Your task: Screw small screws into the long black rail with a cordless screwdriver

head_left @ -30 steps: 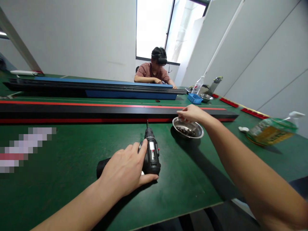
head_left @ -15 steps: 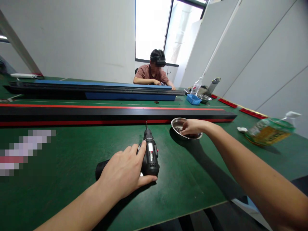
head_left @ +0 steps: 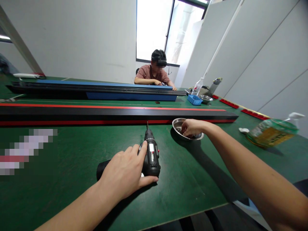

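Note:
A black cordless drill (head_left: 152,157) lies on its side on the green table, its bit pointing away from me at a long black bar with red edges (head_left: 134,112). My left hand (head_left: 124,168) is wrapped over the drill's handle, thumb behind the body and index finger along its side. To the right, my right hand (head_left: 192,127) reaches into a round metal bowl (head_left: 176,122) that holds small dark pieces, probably screws. Its fingers are bent and pressed together down among them; whatever they pinch is hidden.
Farther back lie long black and blue bars (head_left: 130,96). A co-worker (head_left: 154,72) sits behind them. A blue plastic basket (head_left: 194,100) and another metal bowl (head_left: 206,98) stand at the back right. A green-and-yellow container (head_left: 273,132) rests on the right.
The view has shifted very slightly. My right fingers have moved a little within the bowl and look drawn closer together. My left hand and the drill stay in place.

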Motion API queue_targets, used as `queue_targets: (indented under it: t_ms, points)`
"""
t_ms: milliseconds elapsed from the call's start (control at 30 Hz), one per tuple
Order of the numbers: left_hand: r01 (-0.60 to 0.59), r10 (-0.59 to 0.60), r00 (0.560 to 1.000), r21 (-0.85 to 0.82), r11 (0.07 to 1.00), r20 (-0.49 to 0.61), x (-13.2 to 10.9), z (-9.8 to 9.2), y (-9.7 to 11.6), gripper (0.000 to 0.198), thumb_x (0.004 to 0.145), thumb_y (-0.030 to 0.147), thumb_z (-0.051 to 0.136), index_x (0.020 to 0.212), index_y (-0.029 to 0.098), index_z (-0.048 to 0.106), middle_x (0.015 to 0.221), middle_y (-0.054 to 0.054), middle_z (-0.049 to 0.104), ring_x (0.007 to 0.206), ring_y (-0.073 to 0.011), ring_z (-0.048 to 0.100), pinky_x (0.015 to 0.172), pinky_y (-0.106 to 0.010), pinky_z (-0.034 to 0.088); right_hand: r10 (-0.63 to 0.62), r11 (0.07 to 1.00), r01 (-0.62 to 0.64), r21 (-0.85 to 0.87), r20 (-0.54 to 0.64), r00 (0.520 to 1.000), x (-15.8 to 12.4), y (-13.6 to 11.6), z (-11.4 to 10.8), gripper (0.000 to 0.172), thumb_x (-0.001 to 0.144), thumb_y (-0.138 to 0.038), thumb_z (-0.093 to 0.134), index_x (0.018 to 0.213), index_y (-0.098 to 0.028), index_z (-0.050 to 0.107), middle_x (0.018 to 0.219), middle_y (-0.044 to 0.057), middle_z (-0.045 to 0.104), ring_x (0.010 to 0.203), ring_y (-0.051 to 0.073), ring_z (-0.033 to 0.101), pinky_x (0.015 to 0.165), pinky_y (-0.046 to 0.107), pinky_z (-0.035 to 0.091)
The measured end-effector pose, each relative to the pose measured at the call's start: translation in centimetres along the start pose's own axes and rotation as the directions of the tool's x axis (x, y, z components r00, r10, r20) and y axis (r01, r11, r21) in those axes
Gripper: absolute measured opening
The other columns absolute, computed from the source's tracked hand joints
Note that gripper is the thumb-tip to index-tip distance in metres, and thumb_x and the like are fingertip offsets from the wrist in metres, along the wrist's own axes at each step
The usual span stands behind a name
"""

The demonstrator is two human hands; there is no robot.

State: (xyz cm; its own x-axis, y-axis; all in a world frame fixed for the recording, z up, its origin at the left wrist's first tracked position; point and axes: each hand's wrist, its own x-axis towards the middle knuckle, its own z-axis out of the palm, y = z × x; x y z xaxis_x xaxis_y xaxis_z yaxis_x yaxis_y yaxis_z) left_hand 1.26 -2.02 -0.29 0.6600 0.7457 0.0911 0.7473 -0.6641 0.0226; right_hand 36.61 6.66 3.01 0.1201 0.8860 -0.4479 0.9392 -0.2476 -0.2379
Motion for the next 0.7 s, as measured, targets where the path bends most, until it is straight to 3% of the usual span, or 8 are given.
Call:
queue_targets:
  t_ms: [167, 433, 600, 700]
  points:
    - [0.005, -0.004, 1.0, -0.007, 1.0, 0.013, -0.1, 0.0, 0.0, 0.096, 0.081, 0.079, 0.062, 0.154, 0.02, 0.043, 0.116, -0.014, 0.067, 0.101, -0.0341, 0.068, 0.08, -0.044, 0.057, -0.029, 0.994, 0.035, 0.103, -0.06, 0.998, 0.0, 0.5, -0.7, 0.017, 0.068, -0.026, 0.088, 0.078, -0.016, 0.078, 0.068, 0.007, 0.073, 0.059, 0.02, 0.068, 0.055, 0.025, 0.052]
    - [0.008, -0.008, 1.0, -0.004, 1.0, 0.013, -0.1, 0.1, 0.0, 0.095, 0.081, 0.079, 0.061, 0.154, 0.021, 0.042, 0.116, -0.014, 0.067, 0.099, -0.0338, 0.068, 0.079, -0.043, 0.057, -0.009, 1.0, 0.012, 0.023, -0.105, 0.994, -0.7, -0.3, -1.6, 0.022, 0.08, -0.034, 0.081, 0.069, -0.015, 0.074, 0.067, 0.009, 0.073, 0.058, 0.019, 0.068, 0.055, 0.025, 0.052]
    - [0.01, -0.01, 1.0, -0.008, 1.0, 0.016, 0.0, 0.0, 0.0, 0.094, 0.081, 0.079, 0.062, 0.153, 0.021, 0.044, 0.115, -0.014, 0.067, 0.101, -0.0342, 0.068, 0.079, -0.043, 0.056, -0.014, 0.996, 0.023, 0.089, -0.102, 0.995, -0.6, -0.1, -1.6, 0.03, 0.077, -0.041, 0.086, 0.068, -0.016, 0.073, 0.065, 0.008, 0.072, 0.056, 0.019, 0.067, 0.053, 0.026, 0.052]
    - [0.006, -0.006, 1.0, -0.005, 1.0, 0.009, -0.1, 0.0, 0.0, 0.094, 0.081, 0.079, 0.062, 0.153, 0.021, 0.045, 0.115, -0.014, 0.067, 0.101, -0.0347, 0.068, 0.079, -0.044, 0.056, -0.006, 0.993, 0.018, 0.119, -0.1, 0.995, -0.7, -0.3, -1.5, 0.025, 0.079, -0.036, 0.085, 0.07, -0.016, 0.073, 0.065, 0.007, 0.072, 0.056, 0.018, 0.067, 0.056, 0.026, 0.055]
